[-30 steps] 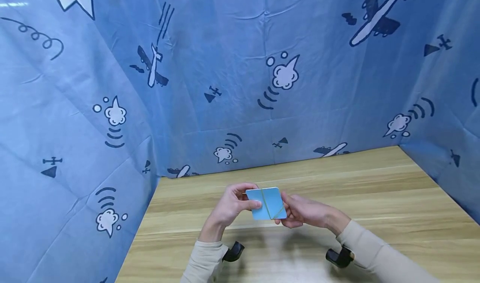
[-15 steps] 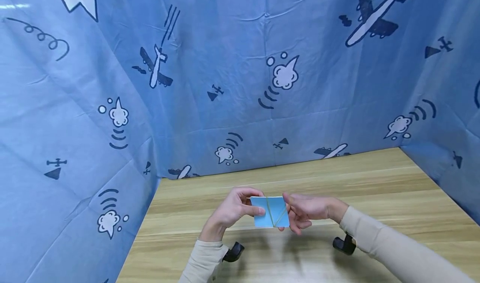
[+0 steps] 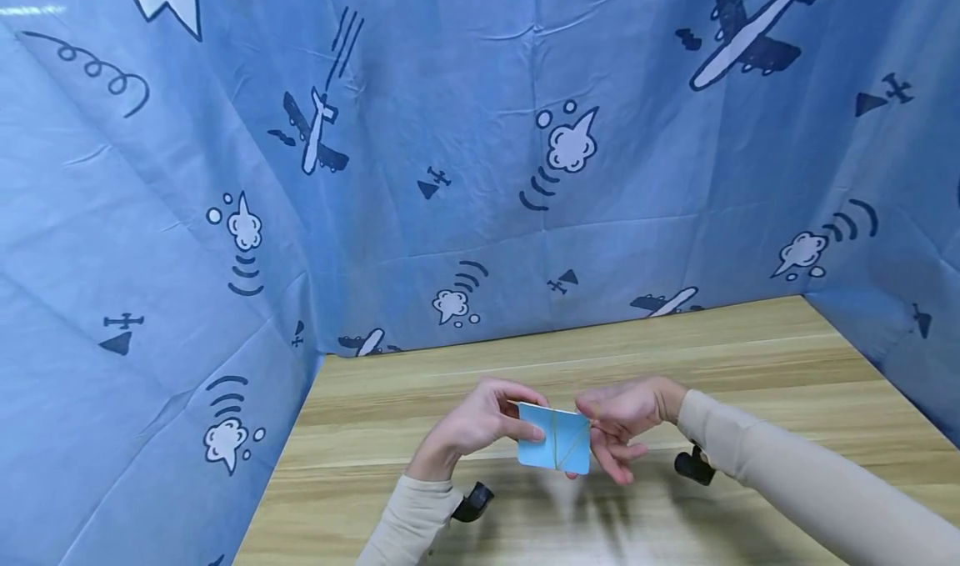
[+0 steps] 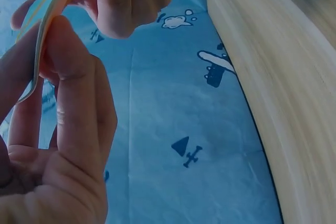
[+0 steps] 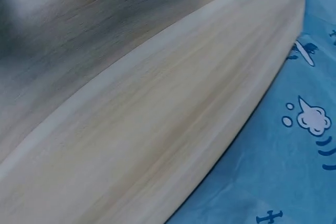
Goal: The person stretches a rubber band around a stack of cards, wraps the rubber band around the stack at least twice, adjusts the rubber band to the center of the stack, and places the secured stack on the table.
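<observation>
In the head view, a light-blue square card [image 3: 537, 456] is held up over the table between both hands. My left hand [image 3: 474, 423] pinches its left side, thumb on the face towards me and fingers behind. A thin yellowish rubber band [image 3: 555, 439] crosses the card and slants from the bottom edge to the upper right corner. There my right hand [image 3: 624, 420] pinches the band, its other fingers spread lower down. The left wrist view shows the card [image 4: 56, 2] nearly edge-on and slightly bowed, the band standing off its face. Neither hand appears in the right wrist view.
A wood-grain table [image 3: 750, 383] lies beneath the hands. Blue cloth [image 3: 465, 174] printed with planes and clouds hangs behind it and along both sides. Black wrist mounts [image 3: 472, 503] sit below each forearm.
Both hands and the card have shifted right and slightly down. My right hand has turned, its lower fingers spreading away from the card, with the band drawn to the upper right corner.
</observation>
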`<state>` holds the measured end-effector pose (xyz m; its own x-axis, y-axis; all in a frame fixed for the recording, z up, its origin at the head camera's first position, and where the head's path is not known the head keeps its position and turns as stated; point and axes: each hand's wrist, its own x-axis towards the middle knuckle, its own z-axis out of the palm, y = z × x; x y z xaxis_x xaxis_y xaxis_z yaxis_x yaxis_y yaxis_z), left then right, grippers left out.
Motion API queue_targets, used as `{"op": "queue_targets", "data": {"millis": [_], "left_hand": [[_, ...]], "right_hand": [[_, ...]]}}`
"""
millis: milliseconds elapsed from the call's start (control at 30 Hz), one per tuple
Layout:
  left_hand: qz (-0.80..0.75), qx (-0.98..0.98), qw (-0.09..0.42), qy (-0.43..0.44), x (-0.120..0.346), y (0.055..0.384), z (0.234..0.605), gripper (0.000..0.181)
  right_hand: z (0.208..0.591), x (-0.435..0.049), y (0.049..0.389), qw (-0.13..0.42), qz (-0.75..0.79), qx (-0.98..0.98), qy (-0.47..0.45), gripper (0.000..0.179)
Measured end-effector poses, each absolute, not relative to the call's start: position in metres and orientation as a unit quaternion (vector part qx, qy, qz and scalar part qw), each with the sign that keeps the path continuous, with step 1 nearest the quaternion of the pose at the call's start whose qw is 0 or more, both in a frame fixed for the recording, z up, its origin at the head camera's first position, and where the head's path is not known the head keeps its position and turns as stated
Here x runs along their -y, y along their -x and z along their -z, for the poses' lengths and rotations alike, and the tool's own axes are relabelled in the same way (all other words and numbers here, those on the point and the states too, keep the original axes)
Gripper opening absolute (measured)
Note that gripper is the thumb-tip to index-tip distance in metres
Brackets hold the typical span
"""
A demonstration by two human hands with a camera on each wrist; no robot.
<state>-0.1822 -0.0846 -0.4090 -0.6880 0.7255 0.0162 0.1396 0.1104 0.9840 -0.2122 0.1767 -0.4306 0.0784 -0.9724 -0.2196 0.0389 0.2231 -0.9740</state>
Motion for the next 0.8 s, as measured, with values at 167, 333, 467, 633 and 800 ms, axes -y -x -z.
{"op": "queue_targets", "data": {"millis": [167, 333, 467, 633, 800], "left_hand": [[-0.551, -0.728, 0.241, -0.33, 0.075, 0.184, 0.407, 0.027], [-0.519, -0.741, 0.247, -0.349, 0.071, 0.185, 0.411, 0.026], [-0.528, -0.732, 0.233, -0.362, 0.067, 0.189, 0.411, 0.027], [-0.635, -0.702, 0.189, -0.263, 0.072, 0.202, 0.408, 0.038], [-0.738, -0.646, 0.11, -0.159, 0.078, 0.209, 0.405, 0.038]], "right_hand": [[0.429, -0.175, 0.223, 0.619, 0.432, -0.501, 0.423, 0.092], [0.417, -0.175, 0.234, 0.593, 0.463, -0.548, 0.364, 0.041], [0.406, -0.178, 0.244, 0.533, 0.493, -0.59, 0.353, 0.019], [0.394, -0.182, 0.247, 0.356, 0.568, -0.671, 0.318, 0.027], [0.388, -0.179, 0.236, 0.183, 0.601, -0.721, 0.292, 0.029]]}}
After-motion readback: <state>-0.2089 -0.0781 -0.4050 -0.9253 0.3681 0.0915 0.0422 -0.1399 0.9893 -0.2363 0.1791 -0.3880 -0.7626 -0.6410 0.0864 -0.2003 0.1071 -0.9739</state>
